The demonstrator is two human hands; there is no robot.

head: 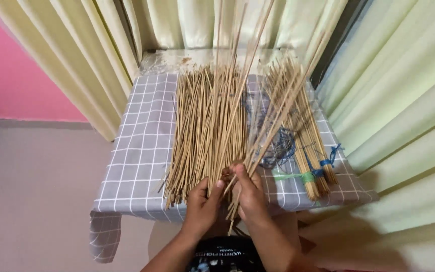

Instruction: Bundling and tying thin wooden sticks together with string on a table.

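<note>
We saw a small table covered by a grey cloth with a white grid (137, 151), one corner of it hanging down at the near left. Along the table's right edge lay bundles of sticks tied with blue and green string (310, 168), and a tangle of blue thread (278, 146) lay just beside them. Pale curtains (388, 100) hung behind, beside a pink wall (11, 70).
</note>
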